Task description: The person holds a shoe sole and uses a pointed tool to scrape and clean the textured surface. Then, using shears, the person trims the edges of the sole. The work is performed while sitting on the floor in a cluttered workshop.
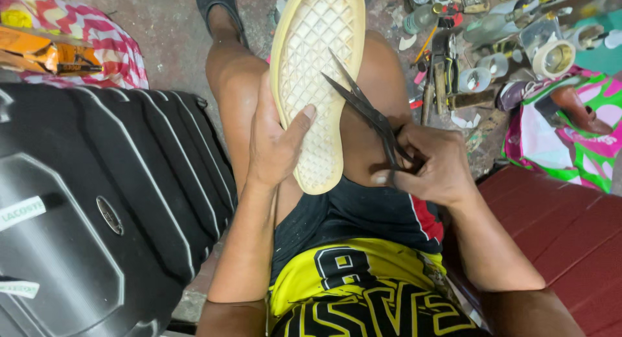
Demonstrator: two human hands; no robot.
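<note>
Two hands: sole (315, 84), scissors (363, 107)

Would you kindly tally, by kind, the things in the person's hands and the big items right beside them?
Shoe sole, cream, held by the left hand: 1
Scissors, dark, in the right hand: 1
Suitcase, black: 1
Tape roll: 1
Total: 4

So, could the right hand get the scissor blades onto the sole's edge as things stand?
Probably yes. The right hand grips the dark scissors, whose open blades already lie over the cream shoe sole. The left hand steadies the sole on the knee, and nothing sits between blades and edge.
</note>
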